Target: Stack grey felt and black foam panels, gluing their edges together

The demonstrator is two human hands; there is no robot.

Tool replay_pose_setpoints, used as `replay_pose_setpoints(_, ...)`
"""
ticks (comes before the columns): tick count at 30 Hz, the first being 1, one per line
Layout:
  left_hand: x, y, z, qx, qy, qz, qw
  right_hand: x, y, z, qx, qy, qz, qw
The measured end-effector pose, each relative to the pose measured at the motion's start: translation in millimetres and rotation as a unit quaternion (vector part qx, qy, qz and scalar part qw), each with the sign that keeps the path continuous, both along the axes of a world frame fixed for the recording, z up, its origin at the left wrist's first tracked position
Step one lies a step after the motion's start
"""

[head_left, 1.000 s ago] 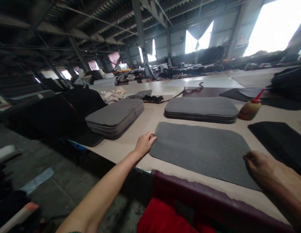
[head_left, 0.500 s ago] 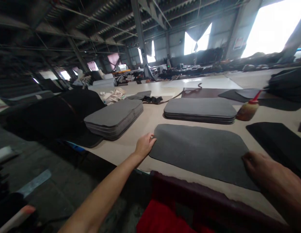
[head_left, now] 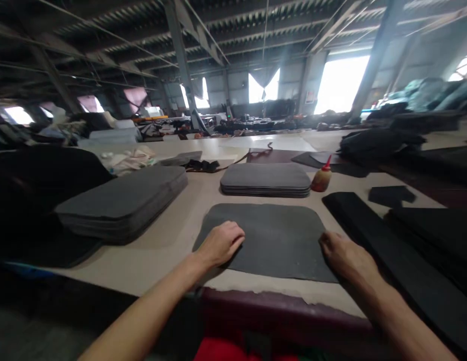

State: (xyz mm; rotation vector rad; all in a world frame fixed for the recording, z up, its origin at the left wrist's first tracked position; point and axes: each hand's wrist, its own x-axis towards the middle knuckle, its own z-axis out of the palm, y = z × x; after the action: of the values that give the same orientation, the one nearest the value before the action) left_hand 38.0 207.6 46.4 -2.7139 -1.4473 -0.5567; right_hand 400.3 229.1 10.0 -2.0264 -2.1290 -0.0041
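Grey stack (head_left: pixel 124 193) at left; then the left hand (head_left: pixel 222 243), fingers curled over the flat sheet (head_left: pixel 278 240) on the table (head_left: pixel 154 260), grip unclear. The right hand (head_left: pixel 340 253) rests curled at its right edge; pinching or not, I can't tell. Seemingly positioning; shifting it calls for holding both ends.

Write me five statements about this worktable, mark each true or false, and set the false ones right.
1. The right hand is at the right edge of the flat grey sheet. True.
2. The bottle has a red tip. True.
3. The left hand is wrapped around the bottle. False: the left hand is over the flat grey sheet, well away from the bottle.
4. The far stack of grey sheets lies beyond the flat grey sheet. True.
5. The bottle lies on its side. False: it stands upright.
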Motion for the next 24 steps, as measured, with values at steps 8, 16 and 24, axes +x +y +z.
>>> replay_pose_setpoints(8, 54, 39, -20.8, -0.032, -0.023, -0.125, 0.991, -11, -4, 11.1, -0.034, -0.018, -0.019, 0.999)
replay_pose_setpoints(16, 51, 46, -35.8, -0.087, -0.152, -0.106, 0.979, 17, 22, 24.2, -0.024, 0.139, 0.018, 0.990)
replay_pose_setpoints(24, 50, 51, -35.3, -0.135, -0.210, -0.097, 0.963, 19, 115, 30.2, -0.029, 0.259, -0.034, 0.965)
